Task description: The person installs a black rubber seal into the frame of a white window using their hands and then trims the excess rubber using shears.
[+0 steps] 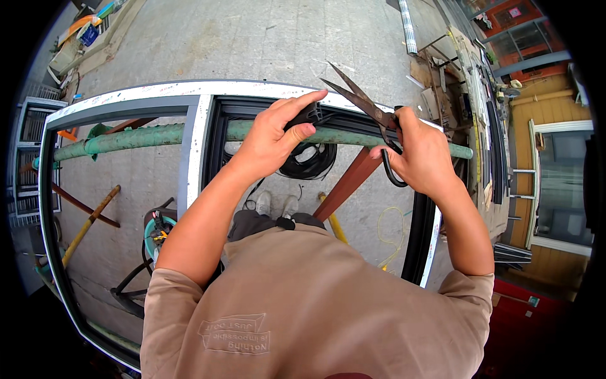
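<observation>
My right hand [426,151] grips a pair of scissors [372,108] with dark, worn blades and black handles. The blades stand apart, their tips toward the far left. Across from them, my left hand [268,142] pinches a black rubber strip [311,114] between thumb and fingers, its cut-looking end facing the scissors. The blades do not touch the strip. Both hands are above the far rail of a large metal window frame [196,151], which has white film on its faces and black inner channels. A coil of black rubber strip [310,165] hangs or lies below the rail.
A green pipe [136,138] runs crosswise under the frame, with a reddish-brown bar [349,184] and a yellow pole [91,225] below. A teal bucket of tools [151,235] stands at the left. Metal profiles [407,25] and scrap lie to the far right.
</observation>
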The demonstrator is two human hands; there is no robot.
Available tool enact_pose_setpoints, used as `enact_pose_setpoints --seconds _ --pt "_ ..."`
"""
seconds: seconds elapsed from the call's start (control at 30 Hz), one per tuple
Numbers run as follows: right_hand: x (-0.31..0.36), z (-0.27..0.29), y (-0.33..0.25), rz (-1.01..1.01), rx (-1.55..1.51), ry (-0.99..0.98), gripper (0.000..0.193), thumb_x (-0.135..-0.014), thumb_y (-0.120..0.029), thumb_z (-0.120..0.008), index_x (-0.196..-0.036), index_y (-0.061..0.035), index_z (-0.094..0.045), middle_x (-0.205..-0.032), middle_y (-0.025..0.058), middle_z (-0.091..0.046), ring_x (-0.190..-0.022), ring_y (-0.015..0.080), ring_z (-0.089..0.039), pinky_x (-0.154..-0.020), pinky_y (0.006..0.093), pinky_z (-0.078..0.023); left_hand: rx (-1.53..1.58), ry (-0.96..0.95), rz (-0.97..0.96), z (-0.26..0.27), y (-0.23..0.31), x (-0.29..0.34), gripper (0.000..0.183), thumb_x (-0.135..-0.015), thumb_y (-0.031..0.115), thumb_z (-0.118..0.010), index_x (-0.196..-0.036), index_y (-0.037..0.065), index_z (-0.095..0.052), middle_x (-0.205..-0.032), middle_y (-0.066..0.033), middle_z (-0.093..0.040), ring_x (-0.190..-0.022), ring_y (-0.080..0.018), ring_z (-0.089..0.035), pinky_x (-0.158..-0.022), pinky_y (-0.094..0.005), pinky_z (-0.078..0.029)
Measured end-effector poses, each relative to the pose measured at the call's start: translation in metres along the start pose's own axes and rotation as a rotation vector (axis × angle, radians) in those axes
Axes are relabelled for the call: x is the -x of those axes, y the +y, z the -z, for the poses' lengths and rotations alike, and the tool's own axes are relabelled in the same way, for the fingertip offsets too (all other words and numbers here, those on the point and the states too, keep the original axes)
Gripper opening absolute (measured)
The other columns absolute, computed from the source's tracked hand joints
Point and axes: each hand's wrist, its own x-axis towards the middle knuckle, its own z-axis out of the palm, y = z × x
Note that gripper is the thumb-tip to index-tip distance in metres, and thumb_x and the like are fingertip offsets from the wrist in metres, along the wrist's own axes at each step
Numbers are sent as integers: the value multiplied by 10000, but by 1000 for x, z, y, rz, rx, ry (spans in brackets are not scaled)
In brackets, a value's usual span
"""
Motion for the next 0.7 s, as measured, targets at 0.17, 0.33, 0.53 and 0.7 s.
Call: enact_pose_setpoints --seconds 0.17,0.33,0.53,0.7 --pt "2 0 9 96 12 -76 752 -833 -597 -902 -1153 -8 -561 -869 210 -708 -823 465 -713 -723 512 -559 323 -84 228 -2 -1 7 422 -1104 281 -723 -1424 14 -661 -1324 -129 -724 -1246 -228 -679 -1107 -411 -519" --pt "4 1 18 214 33 -48 759 -807 -585 -912 -1151 -11 -555 -856 191 -690 -833 441 -713 -726 502 -557 35 -53 24 -3 -17 9 450 -1100 356 -725 -1405 28 -684 -1303 -120 -715 -1232 -256 -673 -1108 -410 -512" --pt "5 -3 24 333 26 -5 787 -788 -627 -887 -1147 -9 -556 -873 176 -661 -842 425 -701 -736 497 -549 -4 -139 -36 4 -17 8 499 -1078 447 -704 -1372 44 -715 -1227 -104 -673 -1193 -283 -625 -1082 -408 -487" --pt "2 -6 25 409 74 31 819 -800 -700 -837 -1127 -6 -553 -868 174 -637 -823 433 -678 -733 503 -535 -71 -192 -60 5 -16 9 487 -1082 424 -697 -1364 28 -722 -1202 -119 -677 -1180 -308 -617 -1063 -415 -491"
